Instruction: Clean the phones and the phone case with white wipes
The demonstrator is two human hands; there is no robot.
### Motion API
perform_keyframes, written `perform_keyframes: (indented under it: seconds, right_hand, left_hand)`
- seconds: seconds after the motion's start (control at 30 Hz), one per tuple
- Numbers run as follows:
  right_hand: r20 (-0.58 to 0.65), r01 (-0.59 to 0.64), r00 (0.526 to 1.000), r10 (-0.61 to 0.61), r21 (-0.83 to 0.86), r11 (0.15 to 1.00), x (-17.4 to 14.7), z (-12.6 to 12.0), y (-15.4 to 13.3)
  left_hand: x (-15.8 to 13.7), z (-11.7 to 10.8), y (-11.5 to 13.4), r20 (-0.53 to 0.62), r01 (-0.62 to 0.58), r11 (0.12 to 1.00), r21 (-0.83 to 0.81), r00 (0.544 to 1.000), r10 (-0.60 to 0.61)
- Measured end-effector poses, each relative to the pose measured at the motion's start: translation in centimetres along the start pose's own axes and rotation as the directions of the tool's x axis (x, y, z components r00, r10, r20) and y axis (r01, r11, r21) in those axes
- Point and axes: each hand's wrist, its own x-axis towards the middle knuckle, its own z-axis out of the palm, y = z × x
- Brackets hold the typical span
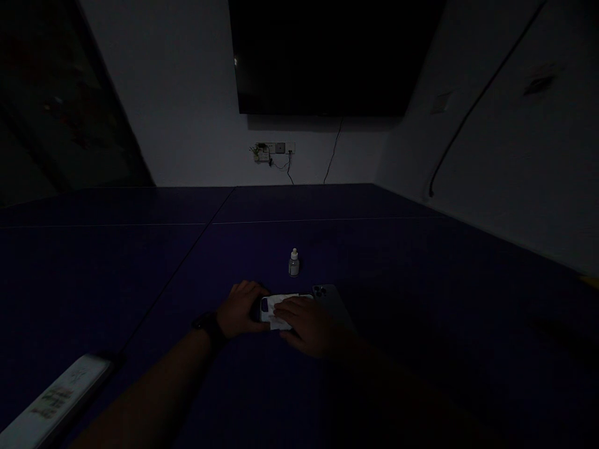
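On a dark purple surface lies a phone case [306, 297] with a pale rim and a camera cutout at its left end. My left hand [242, 310], a dark watch on its wrist, grips that left end between thumb and fingers. My right hand [306, 324] presses a white tissue [276, 320] onto the case, its fingers bent over the tissue and hiding part of both. Just right of the case, partly behind my right hand, a phone [334, 302] lies with its camera lenses up. A small dropper bottle [294, 264] with a white cap stands upright beyond the case.
A long white box [60, 399] with printing lies at the lower left. Beyond the purple surface, a wall carries sockets with cables [276, 149] and a large dark screen [337, 56]. Another wall [505, 156] borders the right side. The room is very dim.
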Motion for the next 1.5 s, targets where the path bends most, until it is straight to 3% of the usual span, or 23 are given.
perform_keyframes:
  seconds: [0.2, 0.37, 0.57, 0.73, 0.97, 1.4, 1.5]
  right_hand:
    - [0.022, 0.094, 0.995, -0.096, 0.076, 0.993, 0.1, 0.1, -0.1]
    - [0.076, 0.069, 0.994, -0.076, 0.087, 0.994, 0.9, 0.1, -0.8]
    - [0.059, 0.065, 0.996, -0.068, 0.063, 0.996, 1.0, -0.9, -0.4]
    - [0.066, 0.119, 0.99, -0.124, 0.078, 0.99, 0.9, -1.0, -0.4]
    - [0.017, -0.047, 0.999, 0.047, -0.01, 0.999, 0.4, -1.0, 0.3]
    - [-0.013, -0.186, 0.983, 0.185, -0.093, 0.978, 0.3, -1.1, -0.4]
    - [-0.03, -0.156, 0.988, 0.154, -0.07, 0.985, 0.3, -0.5, -0.7]
  left_hand:
    - [0.0, 0.1, -0.1, -0.008, -0.01, 1.0, -0.005, 1.0, 0.01]
    - [0.0, 0.1, -0.1, -0.005, -0.019, 1.0, -0.009, 1.0, 0.019]
    - [0.0, 0.1, -0.1, -0.01, -0.012, 1.0, -0.008, 1.0, 0.011]
    - [0.1, 0.0, 0.1, -0.007, -0.011, 1.0, -0.007, 1.0, 0.011]
    - [0.0, 0.1, -0.2, -0.014, -0.022, 1.0, -0.01, 1.0, 0.022]
    - [0.0, 0.1, -0.1, -0.015, -0.018, 1.0, -0.021, 1.0, 0.017]
    - [0.0, 0.2, -0.2, -0.024, -0.023, 0.999, -0.023, 0.999, 0.022]
